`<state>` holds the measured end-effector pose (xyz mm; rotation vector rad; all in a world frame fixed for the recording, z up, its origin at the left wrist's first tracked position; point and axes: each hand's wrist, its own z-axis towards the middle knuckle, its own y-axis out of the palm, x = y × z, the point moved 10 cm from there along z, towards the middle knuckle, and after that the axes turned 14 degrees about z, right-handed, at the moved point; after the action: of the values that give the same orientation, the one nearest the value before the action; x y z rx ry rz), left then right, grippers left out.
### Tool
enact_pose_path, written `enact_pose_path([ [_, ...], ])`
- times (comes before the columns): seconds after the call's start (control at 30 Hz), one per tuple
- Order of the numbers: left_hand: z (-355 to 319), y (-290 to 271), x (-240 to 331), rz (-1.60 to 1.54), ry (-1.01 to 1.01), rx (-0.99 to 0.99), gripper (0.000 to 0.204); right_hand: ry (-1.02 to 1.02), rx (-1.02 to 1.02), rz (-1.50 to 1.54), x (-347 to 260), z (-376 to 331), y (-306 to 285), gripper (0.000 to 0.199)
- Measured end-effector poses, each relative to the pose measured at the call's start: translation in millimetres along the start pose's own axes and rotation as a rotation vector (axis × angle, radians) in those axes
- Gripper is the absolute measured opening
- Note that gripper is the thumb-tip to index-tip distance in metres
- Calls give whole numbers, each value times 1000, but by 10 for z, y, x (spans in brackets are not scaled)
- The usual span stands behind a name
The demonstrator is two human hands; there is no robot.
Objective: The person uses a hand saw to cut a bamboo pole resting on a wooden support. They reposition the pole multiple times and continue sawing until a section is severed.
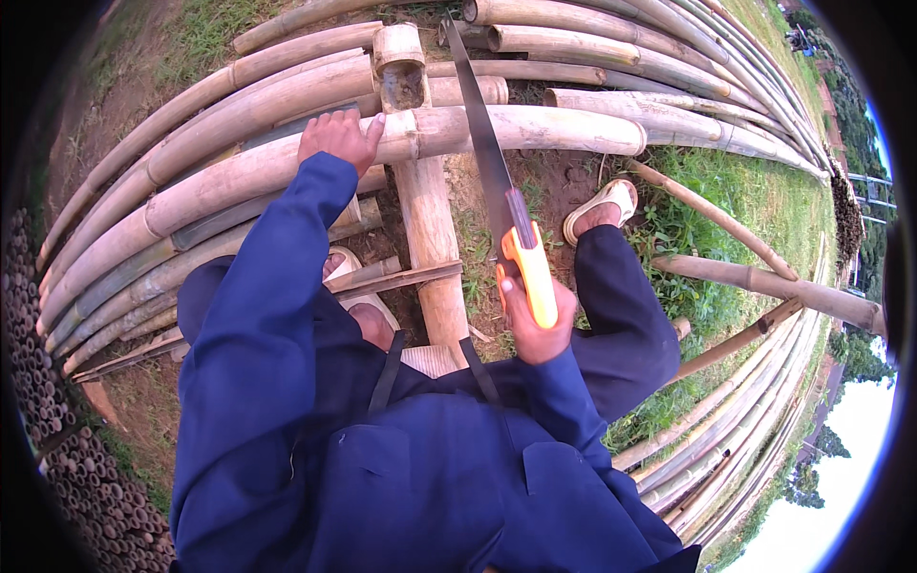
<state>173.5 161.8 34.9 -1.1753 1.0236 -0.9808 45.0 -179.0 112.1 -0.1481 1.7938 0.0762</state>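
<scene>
A thick pale bamboo pole (pixel 564 132) lies crosswise in front of me, over a notched bamboo support (pixel 427 210). My left hand (pixel 342 139) grips the pole from above, just left of the support, with its fingers over the far side. My right hand (pixel 540 323) is closed round the orange handle of a handsaw (pixel 489 153). The saw's long dark blade points away from me and crosses the pole right of the support. Whether its teeth touch the pole I cannot tell.
Several long bamboo poles (pixel 239 105) lie at the left, and more poles (pixel 611 48) at the far right. A bamboo rail frame (pixel 764 277) stands on the right over grass. Stacked bamboo pieces (pixel 86 477) fill the lower left. My sandalled feet (pixel 604 212) flank the support.
</scene>
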Motion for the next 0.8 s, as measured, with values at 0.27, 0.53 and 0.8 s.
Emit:
enact_pose_path([
  [0.27,-37,-85,-12,7,13,57,66,-23,-12,-33,168,-662,-94,28],
  [0.53,39,-60,53,11,5,5,65,-109,26,61,-9,528,182,11],
  [0.8,-115,-199,-24,-39,17,122,59,87,-67,-181,209,-1030,-224,41],
])
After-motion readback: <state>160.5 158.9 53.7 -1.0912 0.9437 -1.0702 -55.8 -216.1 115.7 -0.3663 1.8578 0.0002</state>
